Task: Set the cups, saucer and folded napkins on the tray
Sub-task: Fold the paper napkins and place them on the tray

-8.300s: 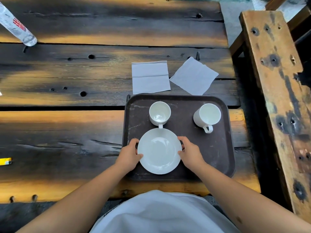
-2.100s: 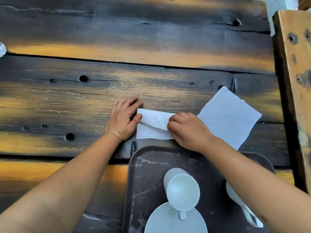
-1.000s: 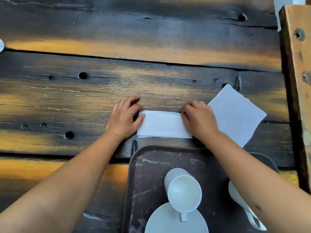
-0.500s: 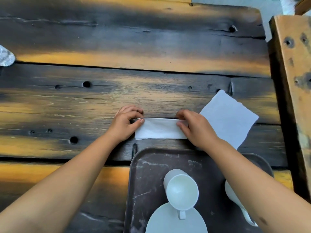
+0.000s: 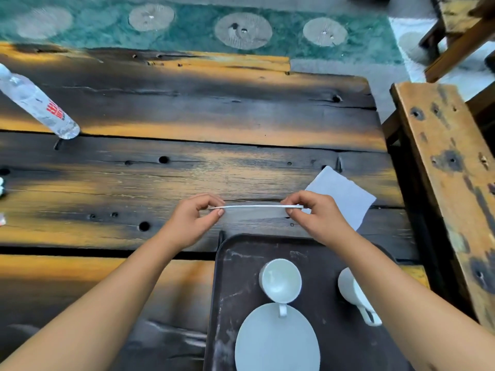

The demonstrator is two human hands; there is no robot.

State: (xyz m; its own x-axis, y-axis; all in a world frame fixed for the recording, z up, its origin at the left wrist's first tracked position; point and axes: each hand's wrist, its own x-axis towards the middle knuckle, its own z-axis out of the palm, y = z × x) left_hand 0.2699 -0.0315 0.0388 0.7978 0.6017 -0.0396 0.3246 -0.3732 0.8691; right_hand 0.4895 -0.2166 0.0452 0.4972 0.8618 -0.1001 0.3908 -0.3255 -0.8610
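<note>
Left hand (image 5: 191,222): you pinch the left end of the folded napkin (image 5: 254,207), fingers curled.
Right hand (image 5: 317,216): you pinch its right end.
Folded napkin: lifted off the table (image 5: 187,108), edge-on, just beyond the tray (image 5: 238,279).
Flat napkin (image 5: 345,199): on the table, far right.
Tray: two cups (image 5: 280,280) (image 5: 353,291) and a saucer (image 5: 277,341).
Bottle (image 5: 37,103): far left.

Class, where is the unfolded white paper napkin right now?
In the head view, the unfolded white paper napkin lies flat on the wooden table's right side, just beyond the right hand.
</note>
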